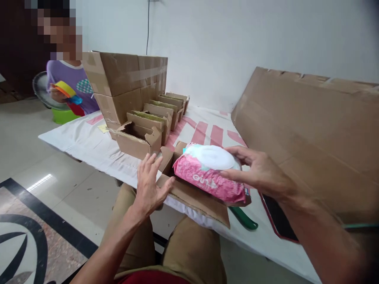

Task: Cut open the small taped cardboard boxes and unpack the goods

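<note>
Ahead of our left hand [149,181] a row of small open cartons [154,122] and a tall cardboard box [127,85] block the way. A big leaning cardboard sheet [310,130] walls off the right. Between them the surface [207,130] lies open.
</note>
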A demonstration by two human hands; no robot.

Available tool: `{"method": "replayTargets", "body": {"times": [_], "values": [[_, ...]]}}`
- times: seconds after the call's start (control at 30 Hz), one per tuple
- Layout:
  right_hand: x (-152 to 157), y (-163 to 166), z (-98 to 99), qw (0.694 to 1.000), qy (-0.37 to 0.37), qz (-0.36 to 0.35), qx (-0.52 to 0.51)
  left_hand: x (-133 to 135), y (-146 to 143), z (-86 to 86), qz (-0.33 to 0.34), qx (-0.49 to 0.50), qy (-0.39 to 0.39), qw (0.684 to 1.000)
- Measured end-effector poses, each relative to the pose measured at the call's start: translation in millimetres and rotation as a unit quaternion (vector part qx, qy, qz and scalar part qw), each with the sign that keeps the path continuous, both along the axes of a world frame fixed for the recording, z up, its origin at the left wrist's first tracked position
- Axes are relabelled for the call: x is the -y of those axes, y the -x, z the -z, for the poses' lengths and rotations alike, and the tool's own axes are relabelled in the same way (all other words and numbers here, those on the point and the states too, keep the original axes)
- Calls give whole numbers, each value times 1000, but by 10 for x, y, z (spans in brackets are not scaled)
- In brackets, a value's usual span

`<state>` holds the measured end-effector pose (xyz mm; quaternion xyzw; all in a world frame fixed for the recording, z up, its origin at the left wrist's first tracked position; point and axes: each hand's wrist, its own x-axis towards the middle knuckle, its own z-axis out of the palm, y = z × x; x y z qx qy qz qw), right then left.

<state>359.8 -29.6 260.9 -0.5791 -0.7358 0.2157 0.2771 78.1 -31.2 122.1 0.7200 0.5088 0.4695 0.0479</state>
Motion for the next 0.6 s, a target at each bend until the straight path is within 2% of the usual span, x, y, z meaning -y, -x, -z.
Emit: {"method": "replayTargets", "body": {"times": [0.07,0.13,0.2,0.27,0.33,0.43,0.53,0.6], "values": [[93,-109,-89,999,4,-6,-38,35,47,-189,62,46,-11,997],[194,-152,-158,998,-2,-13,-63,70,71,-381,160,109,38,980],[291,-127,-209,997,-9,-21,-78,104,61,-531,265,175,122,940],[374,-54,-243,996,-13,-34,-82,140,15,-613,331,221,190,897],[437,36,-259,997,-23,-45,-65,179,-53,-622,350,263,218,872],[497,124,-265,998,-35,-44,-33,242,-153,-551,343,343,234,843],[562,111,-234,994,-17,-55,-91,309,-187,-503,331,406,253,813],[639,78,-165,987,-31,-61,-148,358,-161,-522,327,454,259,788]]}}
